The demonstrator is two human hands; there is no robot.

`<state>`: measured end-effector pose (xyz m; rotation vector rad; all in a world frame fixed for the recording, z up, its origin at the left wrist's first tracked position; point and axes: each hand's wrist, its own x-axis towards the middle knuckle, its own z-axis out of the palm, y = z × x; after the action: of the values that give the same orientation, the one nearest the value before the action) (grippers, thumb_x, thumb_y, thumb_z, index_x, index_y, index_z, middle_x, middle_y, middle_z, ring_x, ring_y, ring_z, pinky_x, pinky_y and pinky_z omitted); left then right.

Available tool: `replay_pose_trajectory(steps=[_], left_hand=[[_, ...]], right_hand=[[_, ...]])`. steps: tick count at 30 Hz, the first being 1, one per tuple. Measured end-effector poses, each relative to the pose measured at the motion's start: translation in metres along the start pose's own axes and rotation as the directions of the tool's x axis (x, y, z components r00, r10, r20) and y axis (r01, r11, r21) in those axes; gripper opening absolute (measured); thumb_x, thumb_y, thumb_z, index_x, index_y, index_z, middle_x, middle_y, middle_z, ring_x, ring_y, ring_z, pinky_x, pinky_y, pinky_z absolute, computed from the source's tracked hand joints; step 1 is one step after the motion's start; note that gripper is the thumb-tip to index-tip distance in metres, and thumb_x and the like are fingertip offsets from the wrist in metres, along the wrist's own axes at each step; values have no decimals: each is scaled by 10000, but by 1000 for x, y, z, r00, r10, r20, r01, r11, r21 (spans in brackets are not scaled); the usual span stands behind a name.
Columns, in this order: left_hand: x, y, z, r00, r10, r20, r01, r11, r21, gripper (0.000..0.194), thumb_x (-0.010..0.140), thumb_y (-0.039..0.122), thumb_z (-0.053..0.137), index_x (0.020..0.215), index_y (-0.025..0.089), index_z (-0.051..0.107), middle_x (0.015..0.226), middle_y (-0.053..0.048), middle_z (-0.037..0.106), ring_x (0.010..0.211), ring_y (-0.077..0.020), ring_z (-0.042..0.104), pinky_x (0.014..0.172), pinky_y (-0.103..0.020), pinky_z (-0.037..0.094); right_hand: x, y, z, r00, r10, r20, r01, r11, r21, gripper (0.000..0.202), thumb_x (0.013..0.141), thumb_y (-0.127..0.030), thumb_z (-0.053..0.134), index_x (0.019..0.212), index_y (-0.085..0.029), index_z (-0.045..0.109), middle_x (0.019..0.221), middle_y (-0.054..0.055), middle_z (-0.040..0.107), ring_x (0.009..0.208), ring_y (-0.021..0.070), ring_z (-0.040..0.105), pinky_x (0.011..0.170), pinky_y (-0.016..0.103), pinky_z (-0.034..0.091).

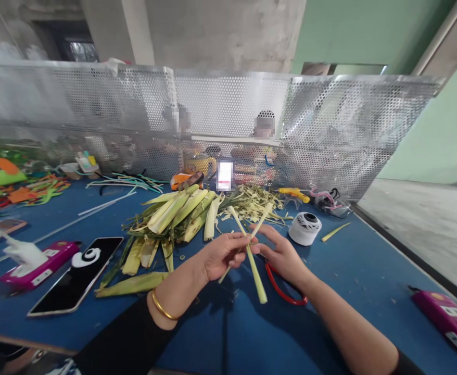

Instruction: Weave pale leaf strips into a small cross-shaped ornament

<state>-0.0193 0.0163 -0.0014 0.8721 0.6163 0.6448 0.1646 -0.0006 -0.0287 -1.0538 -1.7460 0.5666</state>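
Two narrow pale-green corn husk strips (256, 276) cross in an X above the table. My left hand (226, 255) pinches them near the crossing between thumb and fingers; a gold bangle circles that wrist. From the other side, the thumb and fingers of my right hand (277, 250) close on the strips near the same crossing; its fingertips are partly hidden. Below my right hand lies a red-handled tool (285, 294), its far end covered by the hand. A pile of corn husks (181, 208) lies beyond my left hand, with shredded husk (255, 203) behind it.
A white thread spool (305, 229) and a loose husk piece (335, 232) lie to the right. Left are a phone (76, 281) and a magenta power strip (41, 265); another magenta power strip (447, 323) sits at right. A perforated metal screen (228, 104) stands behind, people beyond it.
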Motion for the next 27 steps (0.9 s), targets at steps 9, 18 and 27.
replay_pose_trajectory(steps=[9,18,27], left_hand=[[4,0,-4,996,67,58,-63,995,-73,123,779,219,715,820,118,658,641,-7,586,404,-10,330,371,-140,203],[4,-9,1,999,-26,47,25,999,25,121,772,212,708,811,113,650,633,-9,591,388,-2,301,381,-147,164],[6,-7,0,999,5,-35,-8,994,-108,70,822,187,647,824,118,635,659,8,564,389,0,301,369,-139,157]], right_hand=[[3,-13,-14,902,429,49,-425,862,275,422,719,-584,667,792,-172,722,844,60,717,887,223,612,839,341,429],[-3,-16,4,909,415,32,-401,852,338,258,692,-417,695,646,-163,685,645,7,630,657,143,518,662,281,378],[-1,-16,1,884,455,111,-457,788,413,406,663,-565,724,774,-177,690,750,38,681,762,184,597,790,330,429]])
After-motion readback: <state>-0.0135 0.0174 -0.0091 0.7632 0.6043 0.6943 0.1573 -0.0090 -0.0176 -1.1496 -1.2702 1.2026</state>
